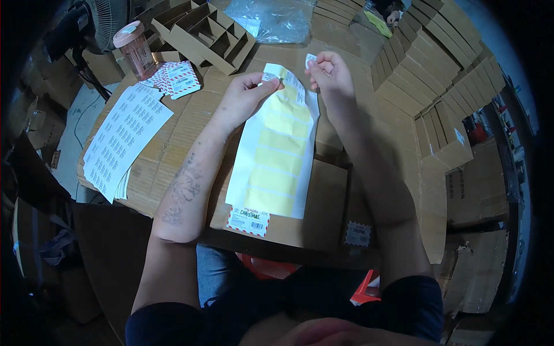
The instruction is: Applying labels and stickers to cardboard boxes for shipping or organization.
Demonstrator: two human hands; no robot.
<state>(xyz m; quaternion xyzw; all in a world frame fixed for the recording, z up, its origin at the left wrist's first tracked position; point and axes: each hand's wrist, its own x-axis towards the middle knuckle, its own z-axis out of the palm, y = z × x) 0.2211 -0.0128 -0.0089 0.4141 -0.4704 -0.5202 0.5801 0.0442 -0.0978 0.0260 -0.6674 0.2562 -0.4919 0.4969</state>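
A sheet of stickers (281, 151), white with bare yellow patches down its middle, lies tilted over a brown cardboard box (326, 199) before me. My left hand (249, 97) pinches the sheet's far end between thumb and fingers. Just right of that end, my right hand (332, 72) is raised off the sheet, its fingers closed on a small white sticker (310, 60). On the box's near edge sits a label with a red-striped border (248, 221). To its right, a second box bears a similar label (358, 234) in shadow.
Printed sticker sheets (124, 135) are stacked at the left. Beyond them lie striped-border labels (178, 79) and a pink lidded jar (135, 52). Cardboard dividers (208, 37), clear plastic (268, 20) and a fan (107, 26) stand farther back. Cardboard boxes (412, 75) are piled at right.
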